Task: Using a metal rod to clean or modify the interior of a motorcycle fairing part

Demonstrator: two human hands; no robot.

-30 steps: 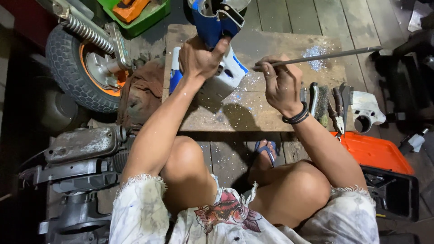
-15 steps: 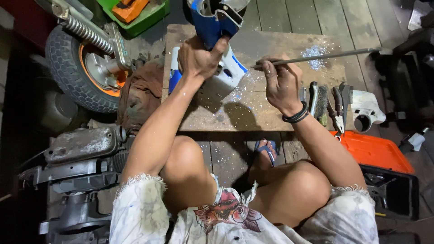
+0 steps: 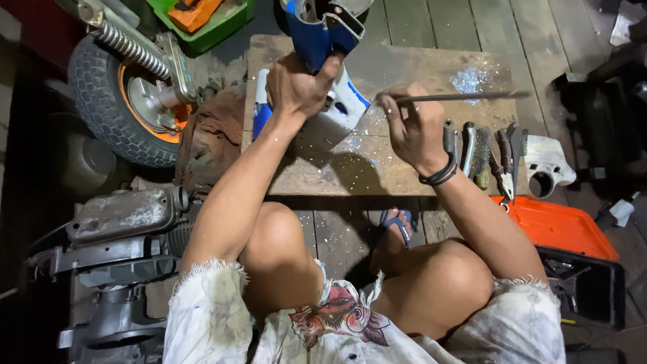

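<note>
On the wooden surface (image 3: 418, 67), left hand (image 3: 296, 87) clamped around a blue-and-white plastic cover (image 3: 323, 101), thumb hooked up over its blue upper part. Right hand (image 3: 411, 125) closed on the near end of a thin metal rod (image 3: 458, 97), fingers curled round it. Rod lying almost level, long axis running left to right, free end pointing to the right edge of the surface. Cover tilted, leaning away from the body. Just right of the wrist, a row of hand tools (image 3: 488, 152); bare, dusty board beyond the rod. Small wheel (image 3: 128, 101) off the left edge, orange case (image 3: 559, 226) lower right.
</note>
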